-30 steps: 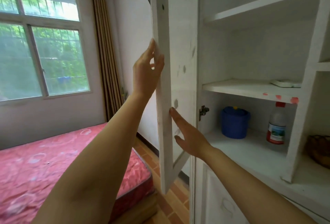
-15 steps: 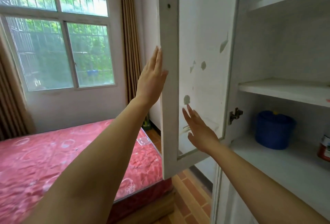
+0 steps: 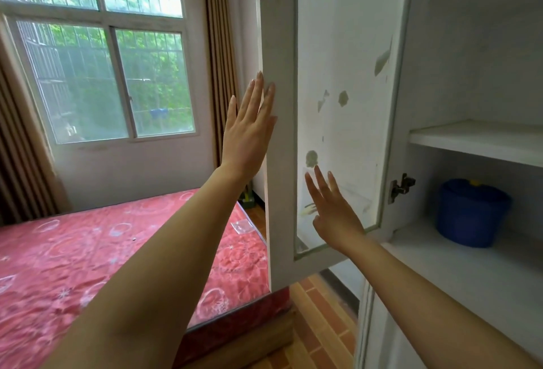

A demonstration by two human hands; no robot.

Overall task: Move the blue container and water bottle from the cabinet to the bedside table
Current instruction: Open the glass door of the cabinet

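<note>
The blue container (image 3: 470, 213), round with a blue lid and a small yellow knob, stands on the lower shelf (image 3: 458, 274) of the white cabinet at the right. The water bottle is out of frame. The white cabinet door (image 3: 279, 180) is swung wide open. My left hand (image 3: 249, 130) lies flat, fingers up, against the door's outer edge. My right hand (image 3: 332, 216) rests with spread fingers on the door's inner panel. Neither hand holds anything.
A bed with a red patterned mattress (image 3: 117, 257) fills the lower left, below a barred window (image 3: 102, 74) with brown curtains. A small clear packet (image 3: 242, 226) lies on the mattress. Brick-patterned floor (image 3: 320, 330) runs between bed and cabinet. A higher cabinet shelf (image 3: 482, 142) sits above the container.
The door has swung further open toward the left. The view has turned left, so the water bottle has left the frame. Both hands stay flat on the door.
</note>
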